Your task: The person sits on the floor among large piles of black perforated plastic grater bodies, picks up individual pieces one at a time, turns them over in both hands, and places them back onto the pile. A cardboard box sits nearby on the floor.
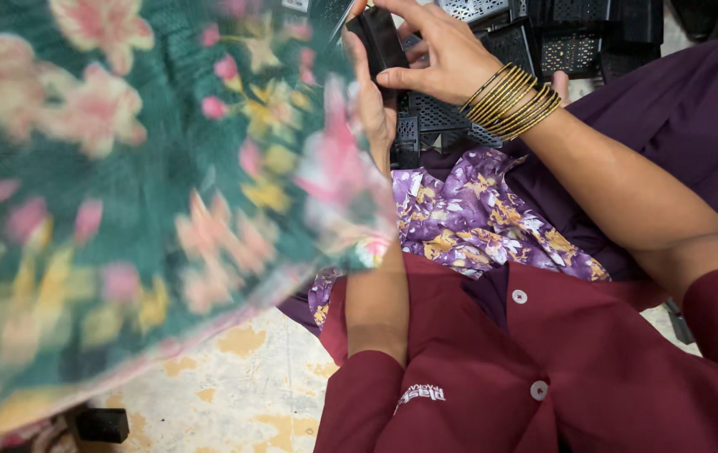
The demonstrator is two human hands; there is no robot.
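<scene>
Blurred floral cloth (pixel 124 193); black part (pixel 380 38) upright in both hands.

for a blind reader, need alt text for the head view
Both hands hold a small black part: right hand, with gold bangles, grips it from above, left hand behind. Black perforated parts lie beyond; a blurred green floral cloth fills the left.

both hands, left hand (pixel 378 105) and right hand (pixel 443 54), grip a small black part (pixel 381 40).

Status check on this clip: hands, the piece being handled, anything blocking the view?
Both hands up on one small black plastic part. Right hand pinches it; left hand behind it, half hidden. Green floral cloth covers the view's left side. Black perforated parts piled beyond.
</scene>
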